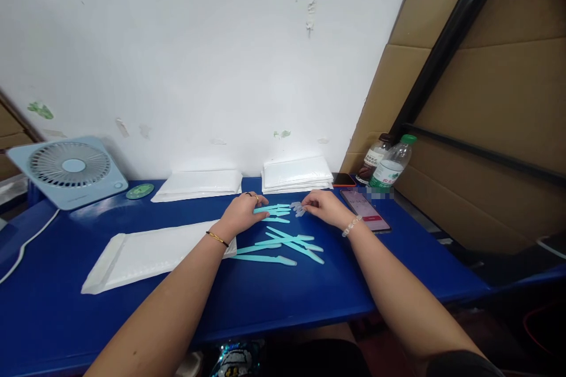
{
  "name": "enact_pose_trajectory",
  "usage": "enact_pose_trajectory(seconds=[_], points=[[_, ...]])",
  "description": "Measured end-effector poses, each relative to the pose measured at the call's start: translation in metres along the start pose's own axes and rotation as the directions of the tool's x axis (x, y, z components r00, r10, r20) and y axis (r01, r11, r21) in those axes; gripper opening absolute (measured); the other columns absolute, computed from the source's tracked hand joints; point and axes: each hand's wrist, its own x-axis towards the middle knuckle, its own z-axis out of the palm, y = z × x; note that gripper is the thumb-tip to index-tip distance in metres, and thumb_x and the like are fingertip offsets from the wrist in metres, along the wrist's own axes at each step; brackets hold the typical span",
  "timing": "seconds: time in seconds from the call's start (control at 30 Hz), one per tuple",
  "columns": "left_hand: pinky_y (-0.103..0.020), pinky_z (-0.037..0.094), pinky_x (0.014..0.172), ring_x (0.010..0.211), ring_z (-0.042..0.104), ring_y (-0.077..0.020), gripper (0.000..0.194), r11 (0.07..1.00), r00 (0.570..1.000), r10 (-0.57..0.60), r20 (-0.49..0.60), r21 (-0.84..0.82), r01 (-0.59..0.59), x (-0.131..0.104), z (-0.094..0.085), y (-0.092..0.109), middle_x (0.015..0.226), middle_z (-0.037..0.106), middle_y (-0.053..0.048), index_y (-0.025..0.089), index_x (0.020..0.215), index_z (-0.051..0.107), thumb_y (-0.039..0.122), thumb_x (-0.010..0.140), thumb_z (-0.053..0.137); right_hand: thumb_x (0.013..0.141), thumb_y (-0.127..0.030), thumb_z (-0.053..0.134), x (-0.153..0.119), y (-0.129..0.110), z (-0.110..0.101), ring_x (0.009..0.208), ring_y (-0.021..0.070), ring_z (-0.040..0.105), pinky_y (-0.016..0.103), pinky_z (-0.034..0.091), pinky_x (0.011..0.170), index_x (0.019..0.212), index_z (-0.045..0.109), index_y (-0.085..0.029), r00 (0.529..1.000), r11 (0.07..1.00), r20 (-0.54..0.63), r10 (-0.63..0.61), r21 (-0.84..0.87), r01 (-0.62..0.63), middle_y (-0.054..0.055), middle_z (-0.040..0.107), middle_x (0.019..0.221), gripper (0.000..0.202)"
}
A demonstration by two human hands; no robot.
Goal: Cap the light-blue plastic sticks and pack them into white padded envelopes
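Observation:
Several turquoise eyebrow razors [279, 210] lie side by side under the fingers of my left hand [241, 212], which is closed around their handle ends. At their blade ends, my right hand [326, 207] pinches small clear plastic blade caps [298, 208] between thumb and fingertips. How many caps the fingers grip is too small to tell. Nearer to me, more eyebrow razors [294, 241] lie loose and crossed on the blue table [283, 297]. A white padded envelope [154, 253] lies flat to the left, partly beneath my left forearm and wrist.
White envelopes lie in a left stack [198, 182] and a right stack [297, 174] along the wall. A light blue fan [73, 168] and a green disc [140, 191] are at left. On the right are a phone [367, 212], another phone [344, 179], a brown-capped bottle [374, 159] and a green-capped bottle [393, 165].

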Motion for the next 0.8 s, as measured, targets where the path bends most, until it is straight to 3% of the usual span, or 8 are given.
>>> enact_pose_trajectory(seconds=[0.07,0.17,0.27,0.4,0.5,0.7,0.8], points=[[-0.030,0.045,0.075,0.093,0.059,-0.0224,0.036,0.999,1.000,-0.011,-0.010,-0.036,0.010,-0.001,-0.002,0.003,0.102,0.063,-0.007,0.022,0.107,0.065,0.046,0.082,0.053,0.079,-0.024,0.064,-0.006,-0.009,-0.004,0.065,0.0131,0.055,0.024,0.041,0.061,0.081,0.071,-0.017,0.994,0.995,0.110,-0.026,0.095,0.016,0.003,0.065,0.078,0.010],[-0.029,0.045,0.069,0.086,0.060,-0.0213,0.034,0.997,1.000,-0.004,0.028,-0.076,0.006,-0.003,-0.006,0.010,0.095,0.064,-0.006,0.021,0.099,0.066,0.047,0.083,0.051,0.071,-0.033,0.072,-0.013,-0.019,-0.006,0.063,0.0126,0.055,0.022,0.041,0.056,0.076,0.070,-0.018,0.939,0.982,0.329,-0.100,0.182,0.041,0.001,0.063,0.072,0.016],[-0.027,0.044,0.065,0.081,0.060,-0.0194,0.034,0.989,0.991,0.063,0.116,-0.143,-0.046,-0.005,-0.009,0.020,0.089,0.066,-0.005,0.021,0.090,0.068,0.049,0.082,0.051,0.070,-0.029,0.073,-0.014,-0.024,0.000,0.060,0.0113,0.053,0.022,0.040,0.054,0.072,0.068,-0.017,0.912,0.984,0.391,-0.121,0.166,0.059,0.000,0.060,0.070,0.013],[-0.025,0.043,0.061,0.077,0.060,-0.0178,0.033,0.980,0.975,0.135,0.178,-0.171,-0.105,-0.007,-0.007,0.029,0.084,0.067,-0.003,0.022,0.089,0.069,0.050,0.081,0.054,0.074,-0.026,0.069,-0.010,-0.024,0.010,0.059,0.0109,0.052,0.021,0.038,0.054,0.075,0.065,-0.017,0.955,0.990,0.291,-0.066,0.136,0.027,0.000,0.059,0.068,0.010],[-0.025,0.041,0.062,0.075,0.060,-0.0172,0.024,0.985,0.975,0.144,0.166,-0.120,-0.125,-0.006,-0.005,0.029,0.084,0.068,-0.002,0.023,0.087,0.069,0.041,0.082,0.054,0.076,-0.028,0.068,-0.008,-0.022,0.012,0.058,0.0108,0.052,0.021,0.037,0.054,0.075,0.064,-0.017,0.983,0.987,0.181,-0.042,0.162,0.012,-0.001,0.059,0.066,0.011],[-0.028,0.042,0.067,0.079,0.061,-0.0198,0.019,0.999,1.000,0.008,0.026,0.040,-0.009,0.001,-0.006,0.012,0.087,0.070,-0.004,0.021,0.083,0.070,0.031,0.082,0.054,0.075,-0.023,0.067,0.000,-0.006,0.009,0.059,0.0112,0.054,0.021,0.038,0.056,0.073,0.066,-0.016,0.996,0.993,0.055,0.075,0.092,-0.080,0.001,0.062,0.066,0.008],[-0.029,0.044,0.072,0.087,0.061,-0.0217,0.020,0.999,0.999,-0.025,0.029,0.047,0.024,0.002,-0.003,0.002,0.093,0.070,-0.004,0.022,0.088,0.071,0.033,0.082,0.055,0.075,-0.023,0.068,0.001,-0.003,0.003,0.060,0.0115,0.054,0.022,0.039,0.056,0.079,0.068,-0.015,0.992,0.990,0.030,0.121,0.073,-0.123,0.002,0.063,0.067,0.009]])
